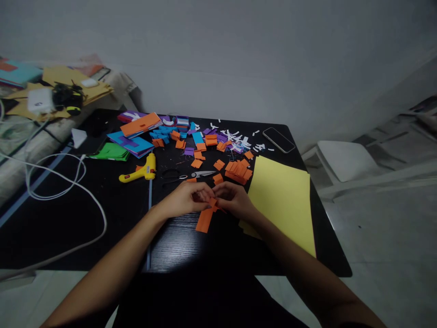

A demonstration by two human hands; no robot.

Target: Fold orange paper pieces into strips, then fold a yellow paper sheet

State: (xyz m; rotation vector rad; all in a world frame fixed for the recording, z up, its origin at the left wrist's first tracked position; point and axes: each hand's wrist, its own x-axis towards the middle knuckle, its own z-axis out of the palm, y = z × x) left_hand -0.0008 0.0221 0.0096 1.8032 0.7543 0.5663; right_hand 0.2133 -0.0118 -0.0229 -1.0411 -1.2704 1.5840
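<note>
Orange paper is pinched by left hand and right hand, scissors at 11 o'clock; best kept neatly lined up imo.

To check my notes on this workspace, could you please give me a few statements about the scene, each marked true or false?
1. The left hand and right hand are both at the orange paper. True.
2. The scissors are in the right hand. False: the scissors lie on the black table, just beyond the hands.
3. The yellow sheets lie partly under the right forearm in this view. True.
4. The glue gun is green. False: the glue gun is yellow.
5. The phone lies near the table's far right corner. True.
6. The white chair stands left of the table. False: the white chair is to its right.
</note>
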